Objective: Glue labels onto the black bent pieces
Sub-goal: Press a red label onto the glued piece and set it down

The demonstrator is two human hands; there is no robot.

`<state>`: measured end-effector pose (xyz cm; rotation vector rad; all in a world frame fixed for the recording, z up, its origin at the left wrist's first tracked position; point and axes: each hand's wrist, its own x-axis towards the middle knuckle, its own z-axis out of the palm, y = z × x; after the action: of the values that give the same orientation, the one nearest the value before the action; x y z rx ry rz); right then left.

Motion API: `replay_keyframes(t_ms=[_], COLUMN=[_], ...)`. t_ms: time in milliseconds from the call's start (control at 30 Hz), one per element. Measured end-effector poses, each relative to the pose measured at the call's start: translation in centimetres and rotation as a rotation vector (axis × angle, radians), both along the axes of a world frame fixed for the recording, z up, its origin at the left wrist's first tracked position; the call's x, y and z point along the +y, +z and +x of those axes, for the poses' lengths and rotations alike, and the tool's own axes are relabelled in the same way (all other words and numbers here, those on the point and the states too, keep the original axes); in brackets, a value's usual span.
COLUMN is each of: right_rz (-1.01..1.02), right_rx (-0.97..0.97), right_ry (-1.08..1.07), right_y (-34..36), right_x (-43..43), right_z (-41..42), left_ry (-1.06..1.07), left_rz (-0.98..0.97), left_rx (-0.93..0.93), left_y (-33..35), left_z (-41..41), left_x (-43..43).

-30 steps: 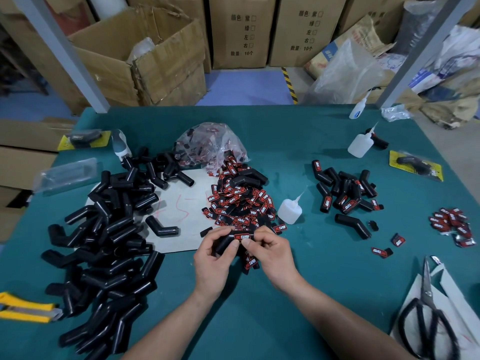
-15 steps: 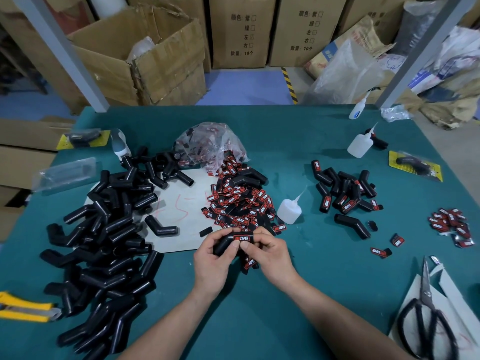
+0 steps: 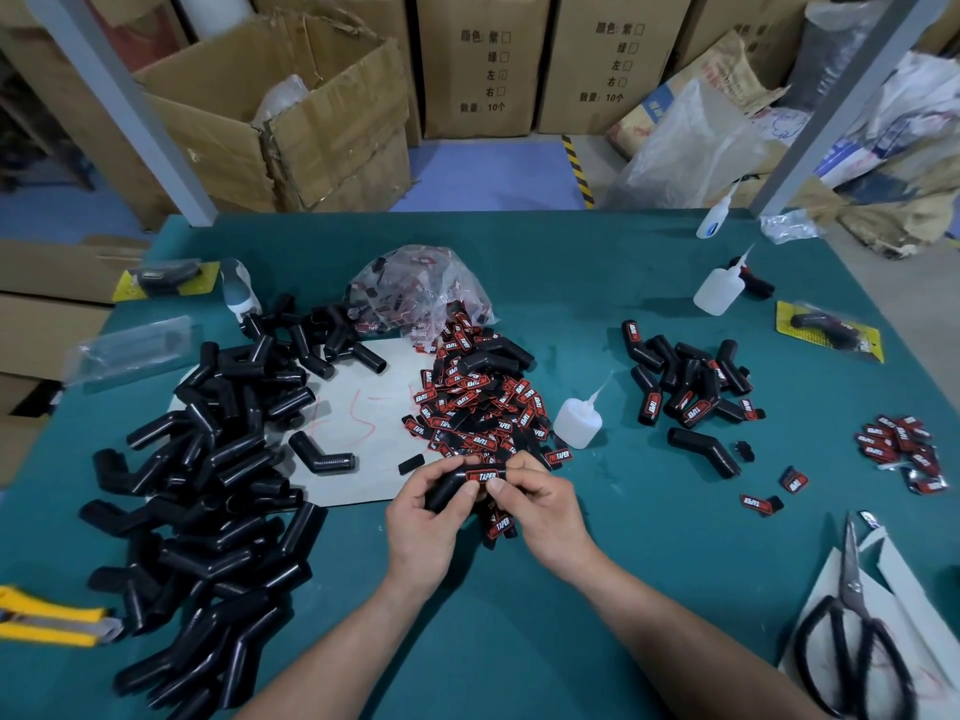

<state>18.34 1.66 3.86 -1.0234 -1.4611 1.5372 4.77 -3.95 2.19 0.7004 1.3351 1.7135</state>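
I hold one black bent piece [image 3: 448, 488] above the near middle of the green table [image 3: 597, 314]. My left hand [image 3: 423, 517] grips its lower leg. My right hand [image 3: 540, 506] pinches its upper leg, where a red and black label [image 3: 485, 476] lies facing up. A heap of loose labels [image 3: 478, 407] lies just beyond my hands. Several unlabelled bent pieces [image 3: 208, 485] are piled on the left. Labelled pieces [image 3: 685, 381] lie grouped on the right. A small glue bottle [image 3: 577, 420] stands beside the label heap.
A clear bag of labels [image 3: 415, 288] sits behind the heap. Two more glue bottles [image 3: 719, 288] stand at the far right. Scissors [image 3: 852, 631] on white card lie near right, a yellow knife [image 3: 47, 615] near left. A smaller label pile [image 3: 901, 449] lies right.
Both hands stay in place with the piece. The label has been turned to sit squarely on top of the upper leg, and my fingers have shifted slightly around it.
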Motion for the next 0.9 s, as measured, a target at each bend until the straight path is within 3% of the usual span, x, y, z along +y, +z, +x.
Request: replay_keyframes(t_ms=[300, 900], right_rz=[-0.067, -0.034], right_rx=[0.045, 0.075], right_ry=[0.031, -0.008], right_y=[-0.35, -0.83], right_x=[0.17, 0.05], right_z=[0.03, 0.05], left_ry=[-0.015, -0.085], left_rz=[0.006, 0.119], left_rx=[0.139, 0.152], left_y=[-0.22, -0.71], left_z=[0.18, -0.29], left_x=[-0.17, -0.68])
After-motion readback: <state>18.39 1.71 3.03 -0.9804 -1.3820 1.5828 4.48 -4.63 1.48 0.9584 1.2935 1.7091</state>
